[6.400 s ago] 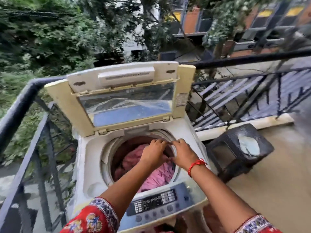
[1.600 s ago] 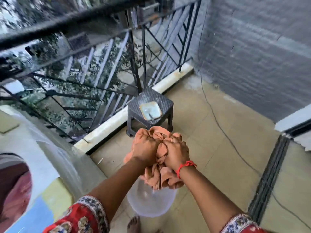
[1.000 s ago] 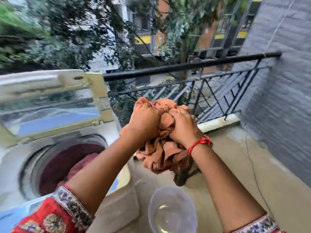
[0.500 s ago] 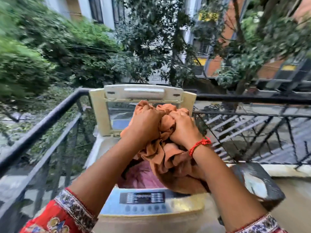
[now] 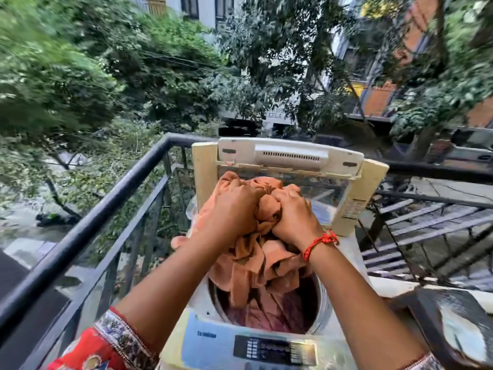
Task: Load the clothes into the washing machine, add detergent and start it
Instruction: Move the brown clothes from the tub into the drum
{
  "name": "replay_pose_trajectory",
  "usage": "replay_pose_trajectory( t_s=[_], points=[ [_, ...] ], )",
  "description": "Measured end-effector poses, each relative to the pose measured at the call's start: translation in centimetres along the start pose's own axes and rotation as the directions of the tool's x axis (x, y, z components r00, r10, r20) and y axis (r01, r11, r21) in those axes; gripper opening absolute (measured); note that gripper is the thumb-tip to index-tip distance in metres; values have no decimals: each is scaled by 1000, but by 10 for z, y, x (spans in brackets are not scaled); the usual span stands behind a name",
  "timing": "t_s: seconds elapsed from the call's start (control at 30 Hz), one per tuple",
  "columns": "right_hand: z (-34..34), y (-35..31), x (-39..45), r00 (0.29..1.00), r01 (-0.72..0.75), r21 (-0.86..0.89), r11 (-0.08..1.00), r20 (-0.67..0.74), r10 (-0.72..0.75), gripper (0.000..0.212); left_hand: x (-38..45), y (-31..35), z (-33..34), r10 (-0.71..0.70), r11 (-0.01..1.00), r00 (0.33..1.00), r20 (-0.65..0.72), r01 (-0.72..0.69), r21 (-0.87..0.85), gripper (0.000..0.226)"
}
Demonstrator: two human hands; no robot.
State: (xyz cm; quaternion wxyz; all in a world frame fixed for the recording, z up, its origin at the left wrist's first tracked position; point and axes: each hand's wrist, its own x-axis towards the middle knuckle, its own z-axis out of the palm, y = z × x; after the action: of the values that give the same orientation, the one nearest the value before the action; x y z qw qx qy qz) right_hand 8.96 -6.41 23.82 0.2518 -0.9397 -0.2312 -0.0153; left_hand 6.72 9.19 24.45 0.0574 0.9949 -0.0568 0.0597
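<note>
Now both your left hand (image 5: 234, 206) and right hand (image 5: 293, 217) clutch the bunched orange cloth (image 5: 256, 265) over the washing machine (image 5: 202, 340) drum; soft, floppy, probably light, so keep gripping the bunched middle.

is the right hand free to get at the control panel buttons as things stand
Probably not yet: the right hand and left hand both grip the orange cloth above the drum. The control panel itself lies uncovered, close below the forearms.
</note>
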Motion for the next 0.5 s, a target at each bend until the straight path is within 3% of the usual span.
replay_pose_trajectory(
  t_s=[0.23,0.5],
  points=[
    [29,44,21,993,21,-32,999,116,-18,53,18,9,40,-29,998,1000,13,28,49,60],
    [70,91,30,971,26,-67,997,240,-9,63,23,19,77,-69,996,985,158,59,67,51]
  ],
)
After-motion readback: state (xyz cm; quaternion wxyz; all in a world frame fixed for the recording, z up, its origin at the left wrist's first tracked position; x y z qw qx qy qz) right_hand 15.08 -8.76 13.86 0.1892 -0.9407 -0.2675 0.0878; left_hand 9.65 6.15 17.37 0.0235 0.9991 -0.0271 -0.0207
